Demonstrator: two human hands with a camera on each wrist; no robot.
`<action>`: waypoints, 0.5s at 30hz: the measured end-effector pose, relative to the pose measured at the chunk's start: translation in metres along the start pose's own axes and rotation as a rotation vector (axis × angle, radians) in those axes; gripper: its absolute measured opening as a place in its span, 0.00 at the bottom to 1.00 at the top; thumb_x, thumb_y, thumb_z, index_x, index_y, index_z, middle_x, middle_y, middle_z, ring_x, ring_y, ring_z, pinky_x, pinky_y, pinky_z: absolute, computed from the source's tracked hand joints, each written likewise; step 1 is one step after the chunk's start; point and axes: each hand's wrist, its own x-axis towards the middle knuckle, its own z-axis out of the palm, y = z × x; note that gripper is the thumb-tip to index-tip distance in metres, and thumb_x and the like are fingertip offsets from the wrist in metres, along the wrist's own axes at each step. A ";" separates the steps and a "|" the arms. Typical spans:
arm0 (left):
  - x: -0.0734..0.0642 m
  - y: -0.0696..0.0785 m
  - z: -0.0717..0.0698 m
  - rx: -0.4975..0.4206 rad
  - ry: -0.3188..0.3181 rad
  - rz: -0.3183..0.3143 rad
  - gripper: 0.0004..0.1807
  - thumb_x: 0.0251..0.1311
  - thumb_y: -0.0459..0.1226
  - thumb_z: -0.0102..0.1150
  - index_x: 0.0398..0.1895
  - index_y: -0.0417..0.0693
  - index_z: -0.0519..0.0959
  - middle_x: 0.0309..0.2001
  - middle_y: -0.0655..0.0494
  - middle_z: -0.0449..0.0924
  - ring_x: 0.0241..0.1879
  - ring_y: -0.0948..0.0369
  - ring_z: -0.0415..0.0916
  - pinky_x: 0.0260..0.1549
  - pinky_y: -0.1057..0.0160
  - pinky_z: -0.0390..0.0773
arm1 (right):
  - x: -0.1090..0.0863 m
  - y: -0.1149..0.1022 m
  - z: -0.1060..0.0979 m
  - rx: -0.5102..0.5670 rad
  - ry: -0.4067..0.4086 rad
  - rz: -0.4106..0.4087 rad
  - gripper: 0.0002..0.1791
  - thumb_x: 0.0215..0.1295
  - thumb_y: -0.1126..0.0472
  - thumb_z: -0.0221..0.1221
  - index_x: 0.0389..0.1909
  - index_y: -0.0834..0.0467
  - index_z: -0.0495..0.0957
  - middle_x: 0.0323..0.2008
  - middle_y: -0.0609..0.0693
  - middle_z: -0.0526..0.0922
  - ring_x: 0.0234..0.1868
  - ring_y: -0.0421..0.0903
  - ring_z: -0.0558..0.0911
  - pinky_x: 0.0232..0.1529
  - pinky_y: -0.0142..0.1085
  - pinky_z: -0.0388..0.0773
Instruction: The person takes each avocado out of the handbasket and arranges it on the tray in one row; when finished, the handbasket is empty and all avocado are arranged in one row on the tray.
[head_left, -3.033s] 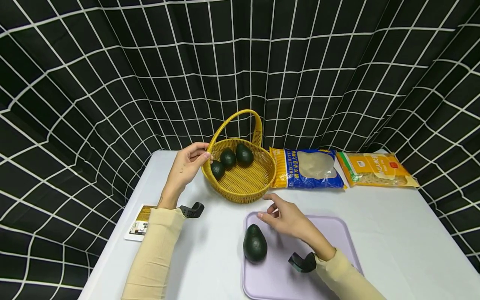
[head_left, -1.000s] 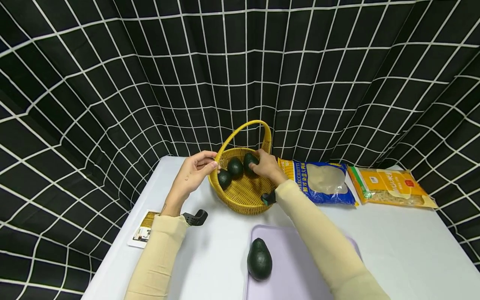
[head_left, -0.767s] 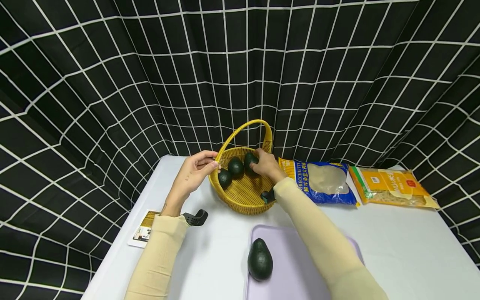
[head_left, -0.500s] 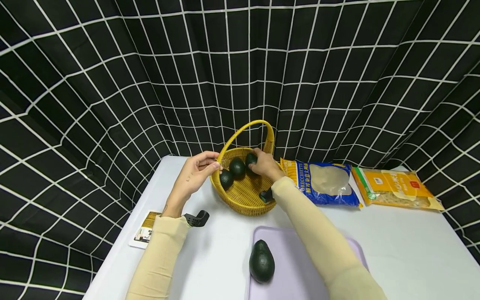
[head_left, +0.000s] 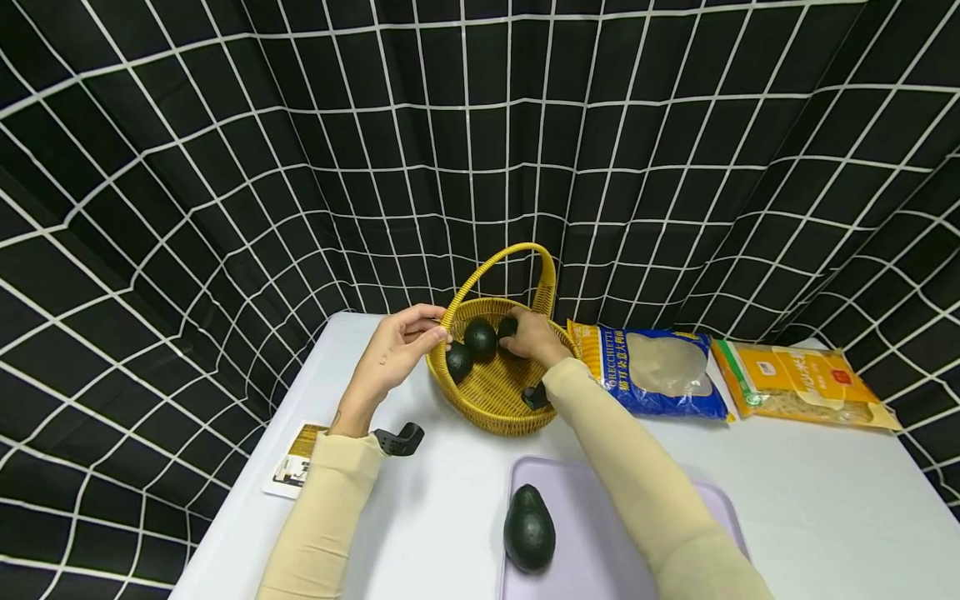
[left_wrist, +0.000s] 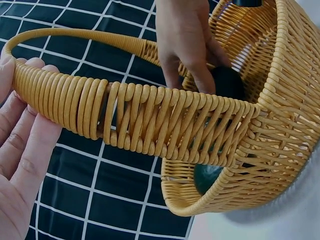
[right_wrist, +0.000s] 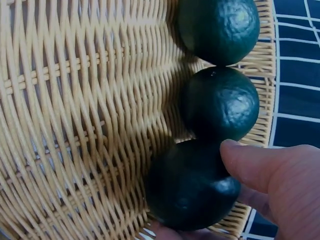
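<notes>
At the back of the table, the yellow wicker basket (head_left: 498, 417) holds three dark green avocados in a row along its far left side. My left hand (head_left: 397, 350) holds the left part of the basket's arched handle (left_wrist: 175, 122) between thumb and fingers. Inside the basket, my right hand (head_left: 537, 337) grips the rightmost avocado (right_wrist: 192, 187), thumb on one side and fingers partly hidden around the other. The middle avocado (right_wrist: 220, 102) touches it, and the third avocado (head_left: 459, 363) lies nearest the left hand. Another avocado (head_left: 529, 530) rests on the lilac tray (head_left: 551, 468).
To the right of the basket lie a blue-and-yellow orecchiette bag (head_left: 660, 375) and an orange food packet (head_left: 806, 383). A printed card (head_left: 292, 467) lies by the left forearm. A black gridded curtain (head_left: 480, 150) hangs behind the table.
My right hand has gone from above the tray into the basket and taken hold of the rightmost avocado. The left hand keeps its hold on the handle. The head view has shifted slightly.
</notes>
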 end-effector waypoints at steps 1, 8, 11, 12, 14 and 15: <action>0.000 0.000 0.000 0.002 0.001 -0.003 0.16 0.70 0.32 0.60 0.58 0.38 0.78 0.46 0.38 0.85 0.40 0.63 0.85 0.44 0.69 0.81 | 0.001 0.000 0.001 -0.002 0.000 -0.003 0.33 0.68 0.55 0.64 0.72 0.57 0.68 0.66 0.64 0.75 0.66 0.59 0.75 0.66 0.52 0.73; 0.001 -0.001 -0.001 0.002 -0.005 -0.013 0.16 0.70 0.31 0.58 0.58 0.38 0.78 0.47 0.33 0.84 0.40 0.62 0.85 0.45 0.68 0.81 | 0.001 0.000 0.003 -0.003 -0.004 0.008 0.35 0.66 0.54 0.66 0.72 0.56 0.67 0.65 0.63 0.76 0.65 0.59 0.76 0.65 0.52 0.73; 0.000 -0.001 -0.001 0.007 -0.002 -0.014 0.16 0.70 0.32 0.59 0.59 0.38 0.78 0.46 0.35 0.84 0.41 0.62 0.85 0.45 0.68 0.81 | 0.001 0.000 0.004 -0.002 -0.009 0.017 0.36 0.65 0.54 0.67 0.72 0.55 0.67 0.64 0.63 0.76 0.63 0.60 0.77 0.64 0.53 0.74; 0.000 0.000 -0.001 0.008 -0.002 -0.014 0.16 0.70 0.32 0.59 0.59 0.38 0.78 0.46 0.36 0.85 0.41 0.62 0.85 0.46 0.68 0.81 | 0.001 0.000 0.004 0.000 -0.011 0.018 0.36 0.65 0.55 0.67 0.72 0.55 0.67 0.64 0.63 0.76 0.63 0.60 0.77 0.64 0.53 0.74; -0.001 0.001 -0.001 0.009 -0.001 -0.013 0.16 0.70 0.32 0.59 0.58 0.38 0.78 0.46 0.37 0.85 0.41 0.61 0.85 0.46 0.68 0.81 | 0.001 0.001 0.004 0.010 -0.017 0.022 0.36 0.64 0.55 0.68 0.72 0.55 0.67 0.63 0.63 0.77 0.62 0.60 0.77 0.64 0.53 0.74; -0.001 0.001 -0.001 0.007 -0.003 -0.012 0.16 0.70 0.32 0.59 0.58 0.38 0.78 0.46 0.38 0.85 0.41 0.60 0.85 0.46 0.67 0.81 | 0.001 0.001 0.004 0.016 -0.020 0.024 0.37 0.63 0.56 0.68 0.72 0.55 0.67 0.63 0.63 0.77 0.62 0.60 0.77 0.64 0.53 0.74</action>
